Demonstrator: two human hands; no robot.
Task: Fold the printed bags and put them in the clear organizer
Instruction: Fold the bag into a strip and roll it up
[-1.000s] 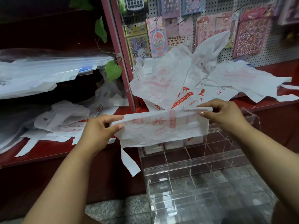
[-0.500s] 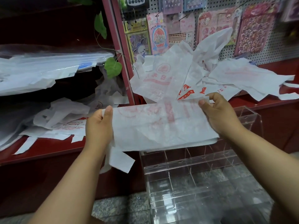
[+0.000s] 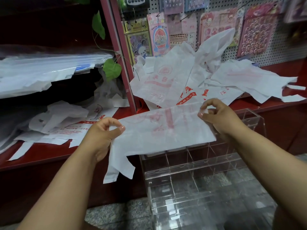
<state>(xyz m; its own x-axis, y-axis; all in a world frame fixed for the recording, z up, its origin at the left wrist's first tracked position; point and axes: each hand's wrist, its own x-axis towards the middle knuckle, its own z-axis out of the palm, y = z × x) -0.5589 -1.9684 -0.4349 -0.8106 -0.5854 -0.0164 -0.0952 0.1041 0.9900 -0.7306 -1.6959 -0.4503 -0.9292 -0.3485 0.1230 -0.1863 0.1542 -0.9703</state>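
A white printed bag with faded red lettering is stretched flat between both hands, its handles hanging down at the left. My left hand pinches its left end between thumb and fingers. My right hand pinches its far right corner. Under the bag stands the clear organizer, a tiered acrylic box with several compartments; a few folded white bags show in its back row, partly hidden by the held bag. A heap of loose printed bags lies on the red shelf behind.
More white bags lie on the red shelf at the left, below a stack of plastic sheets. A red upright post divides the shelves. Sticker packs hang on the pegboard. Grey speckled floor lies below.
The bag was opened from a narrow folded strip to a wider sheet, then both hands shifted from gripping its ends to pinching its upper corners. The head moved closer.
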